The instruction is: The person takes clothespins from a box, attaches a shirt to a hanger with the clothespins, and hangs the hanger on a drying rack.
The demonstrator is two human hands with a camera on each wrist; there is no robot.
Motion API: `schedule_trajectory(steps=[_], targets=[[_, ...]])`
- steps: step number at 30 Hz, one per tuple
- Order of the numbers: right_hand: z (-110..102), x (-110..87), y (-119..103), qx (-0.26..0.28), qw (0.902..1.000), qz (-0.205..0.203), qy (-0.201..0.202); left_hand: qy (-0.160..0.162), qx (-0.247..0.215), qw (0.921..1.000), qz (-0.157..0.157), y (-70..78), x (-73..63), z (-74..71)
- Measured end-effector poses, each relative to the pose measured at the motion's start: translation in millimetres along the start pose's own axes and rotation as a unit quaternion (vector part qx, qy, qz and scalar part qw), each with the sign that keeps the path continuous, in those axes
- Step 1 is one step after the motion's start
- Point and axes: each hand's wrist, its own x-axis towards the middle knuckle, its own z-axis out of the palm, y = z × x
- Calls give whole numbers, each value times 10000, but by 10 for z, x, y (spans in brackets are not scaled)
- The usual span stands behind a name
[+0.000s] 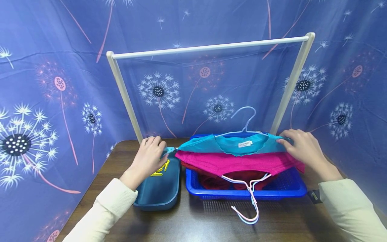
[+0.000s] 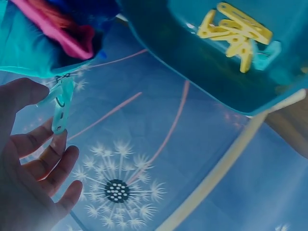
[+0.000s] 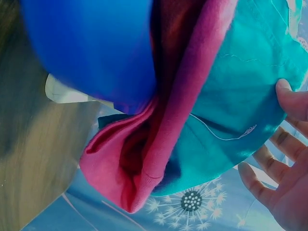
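A teal shirt (image 1: 196,145) with a white neck label lies on a pale blue hanger (image 1: 246,126), hook upward. My left hand (image 1: 148,155) pinches a light teal clothespin (image 2: 61,109) at the shirt's left end; whether its tip bites the cloth I cannot tell. At the other end, my right hand (image 1: 302,146) pinches the shirt's edge, thumb (image 3: 285,89) on the near side and fingers behind. Against the shirt's front lies a magenta garment (image 1: 229,163). Pink and pale blue hangers (image 1: 253,198) extend from its neck, hooks toward me.
Beneath the clothes stands a blue basket (image 1: 239,193) holding dark red cloth (image 1: 210,179). To its left, a dark teal bin (image 1: 155,205) contains yellow clothespins (image 1: 157,172) and a light teal one (image 2: 267,55). A wooden rack with a white rail (image 1: 211,48) rises behind.
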Motion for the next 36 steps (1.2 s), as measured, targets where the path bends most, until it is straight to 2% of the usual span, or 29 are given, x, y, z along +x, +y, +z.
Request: schedule_trajectory(steps=[4,17,25,36], targets=[[12,3,7,15,10000,8,3,16,-251,9997,-63,61,84,-36],[10,7,3,4,9999,81,-67,262,-610,9977,-96,295,364,-152],[10,5,4,-7,9999,104,-104,238,-394,9989,-120,404,462,-201],[0,7,-3,-60,9998,116,-116,229,-26,9997,104,497,525,-207]])
